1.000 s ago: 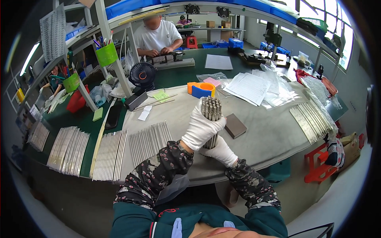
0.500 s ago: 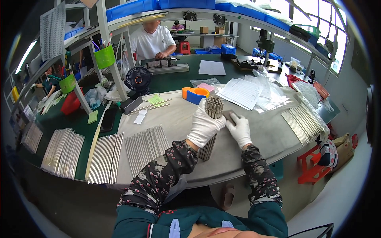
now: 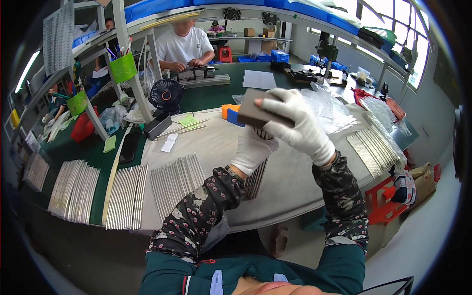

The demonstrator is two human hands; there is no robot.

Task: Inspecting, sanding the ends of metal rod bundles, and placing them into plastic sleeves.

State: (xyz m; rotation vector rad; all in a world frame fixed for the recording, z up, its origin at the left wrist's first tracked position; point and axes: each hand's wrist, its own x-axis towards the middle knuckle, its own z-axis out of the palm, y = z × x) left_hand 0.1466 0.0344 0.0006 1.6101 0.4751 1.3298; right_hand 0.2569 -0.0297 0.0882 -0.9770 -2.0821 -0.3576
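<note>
My left hand [image 3: 250, 150], in a white glove, is wrapped round an upright bundle of thin metal rods [image 3: 256, 180] standing on the cloth-covered table. Over the bundle's top, my right hand [image 3: 304, 120], also gloved, grips a flat brown-grey block [image 3: 261, 109]. The block hides most of the rod ends, and I cannot tell how firmly it touches them. A bare fingertip shows through the right glove. To the left of the bundle lies a row of loose metal rods [image 3: 178, 182] on the cloth.
More rows of rods [image 3: 127, 196] lie along the front left, another [image 3: 372, 151] at the right. Behind are an orange and blue tape dispenser [image 3: 232, 114], a small black fan [image 3: 166, 94] and papers [image 3: 322, 110]. Across the bench a person in white [image 3: 184, 48] works. A red stool [image 3: 383, 201] stands right.
My right hand has lifted the block from the table beside the bundle and brought it up and left over the rod tops. My left hand still holds the bundle.
</note>
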